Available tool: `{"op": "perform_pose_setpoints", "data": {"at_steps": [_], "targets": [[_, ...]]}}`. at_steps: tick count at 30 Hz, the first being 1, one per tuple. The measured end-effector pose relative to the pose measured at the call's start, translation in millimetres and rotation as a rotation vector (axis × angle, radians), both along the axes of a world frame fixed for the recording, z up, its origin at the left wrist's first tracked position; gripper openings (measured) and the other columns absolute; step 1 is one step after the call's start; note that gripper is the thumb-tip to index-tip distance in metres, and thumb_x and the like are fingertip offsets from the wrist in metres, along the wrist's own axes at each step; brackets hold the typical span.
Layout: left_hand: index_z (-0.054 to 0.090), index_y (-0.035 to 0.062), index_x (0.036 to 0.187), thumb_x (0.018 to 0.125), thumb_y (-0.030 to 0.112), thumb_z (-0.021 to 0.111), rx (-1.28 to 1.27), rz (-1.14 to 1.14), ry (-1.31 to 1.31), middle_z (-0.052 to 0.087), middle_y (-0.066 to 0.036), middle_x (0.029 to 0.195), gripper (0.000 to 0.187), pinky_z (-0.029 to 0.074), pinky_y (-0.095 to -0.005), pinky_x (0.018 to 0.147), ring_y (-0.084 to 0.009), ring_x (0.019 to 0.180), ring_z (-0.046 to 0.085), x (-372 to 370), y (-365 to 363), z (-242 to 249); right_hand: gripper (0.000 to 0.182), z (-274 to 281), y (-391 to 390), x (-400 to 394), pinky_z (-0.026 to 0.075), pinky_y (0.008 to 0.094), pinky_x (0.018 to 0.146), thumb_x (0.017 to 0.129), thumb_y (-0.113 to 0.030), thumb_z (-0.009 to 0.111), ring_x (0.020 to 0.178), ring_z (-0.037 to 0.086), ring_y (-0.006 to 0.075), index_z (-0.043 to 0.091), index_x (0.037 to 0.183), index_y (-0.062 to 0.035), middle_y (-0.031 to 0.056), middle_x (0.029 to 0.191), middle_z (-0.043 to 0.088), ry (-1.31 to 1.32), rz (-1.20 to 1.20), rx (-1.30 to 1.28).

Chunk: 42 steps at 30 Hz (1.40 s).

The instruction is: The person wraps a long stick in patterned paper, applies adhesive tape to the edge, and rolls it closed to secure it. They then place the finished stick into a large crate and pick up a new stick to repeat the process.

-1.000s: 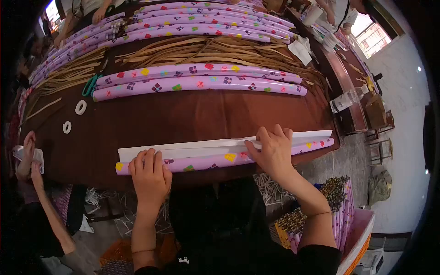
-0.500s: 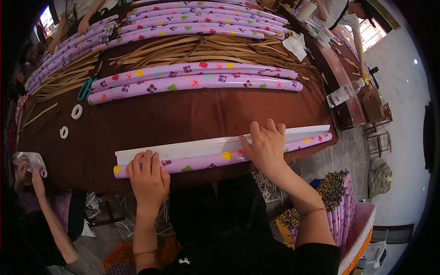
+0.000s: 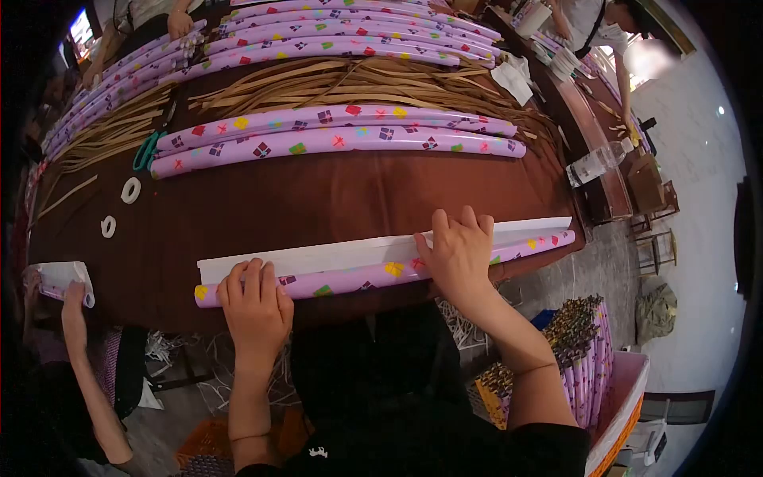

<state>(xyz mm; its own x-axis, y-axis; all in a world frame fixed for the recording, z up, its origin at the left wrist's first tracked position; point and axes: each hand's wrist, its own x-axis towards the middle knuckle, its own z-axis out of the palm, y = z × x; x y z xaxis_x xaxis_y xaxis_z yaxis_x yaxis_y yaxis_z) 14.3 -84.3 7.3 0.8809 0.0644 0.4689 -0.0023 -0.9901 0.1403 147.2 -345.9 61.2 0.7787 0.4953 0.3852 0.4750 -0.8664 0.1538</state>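
Note:
A roll of purple wrapping paper (image 3: 342, 290) printed with coloured gift boxes lies along the near table edge. Its white-backed flap (image 3: 318, 256) is still unrolled on the far side. My left hand (image 3: 256, 298) grips the roll near its left end, fingers bent over the top onto the white edge. Right of the middle, my right hand (image 3: 461, 250) holds the same roll, its fingers curled over the far side and the thumb pointing left. The undersides of both hands are hidden. Two finished-looking purple rolls (image 3: 334, 147) lie farther back.
Two white tape rings (image 3: 131, 190) and teal-handled scissors (image 3: 145, 151) lie at left. Brown strips (image 3: 350, 83) and more purple rolls fill the back. A co-worker's hand (image 3: 75, 296) handles paper at far left. A bottle (image 3: 598, 162) and a bin of rolls (image 3: 624, 397) are at right.
The co-worker's paper at far left has shifted and opened out a little. Both my hands stay on the roll in nearly the same place.

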Motion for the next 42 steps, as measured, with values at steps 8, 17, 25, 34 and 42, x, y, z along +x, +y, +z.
{"op": "perform_pose_setpoints", "data": {"at_steps": [8,17,25,34,42], "targets": [[0.063,-0.002,0.11,0.084,0.018,0.056,0.001,-0.005,0.019,0.058,-0.016,0.118,0.033,0.039,-0.0486,0.095,-0.0342,0.111,0.052,0,1,0,0.03,-5,7,1,0.036,0.0389,0.076,0.073,-0.028,0.076,0.079,0.055,0.0224,0.052,0.078,-0.0102,0.0045,0.06,0.061,-0.007,-0.055,-0.055],[0.066,0.0057,0.113,0.084,0.027,0.062,-0.013,0.055,0.032,0.059,-0.017,0.114,0.036,0.039,-0.0474,0.094,-0.0346,0.108,0.052,12,-21,14,0.031,-7,8,-3,0.036,0.0384,0.076,0.072,-0.029,0.077,0.079,0.056,0.0223,0.052,0.077,-0.0101,0.0051,0.063,0.062,-0.049,-0.098,-0.03],[0.066,-0.0007,0.102,0.083,0.03,0.061,-0.068,-0.099,0.015,0.061,-0.014,0.109,0.036,0.044,-0.0448,0.087,-0.0322,0.103,0.054,37,-72,17,0.032,-8,8,-4,0.036,0.0389,0.075,0.071,-0.028,0.077,0.08,0.056,0.0228,0.052,0.078,-0.0095,0.0057,0.065,0.063,-0.049,-0.098,-0.025],[0.068,-0.0035,0.098,0.081,0.028,0.06,-0.192,-0.245,-0.038,0.063,-0.014,0.106,0.036,0.045,-0.0405,0.091,-0.0306,0.106,0.056,66,-131,15,0.032,-3,3,-5,0.036,0.0397,0.075,0.075,-0.03,0.076,0.078,0.055,0.0254,0.052,0.078,-0.0091,0.006,0.063,0.062,-0.094,-0.054,-0.028],[0.07,-0.003,0.102,0.081,0.028,0.059,-0.148,-0.243,-0.048,0.063,-0.014,0.113,0.039,0.047,-0.0439,0.094,-0.033,0.109,0.057,62,-128,5,0.039,25,-18,1,0.035,0.0416,0.078,0.081,-0.035,0.075,0.077,0.057,0.0275,0.062,0.097,-0.0013,0.0071,0.06,0.061,-0.002,0.141,-0.016]]}}
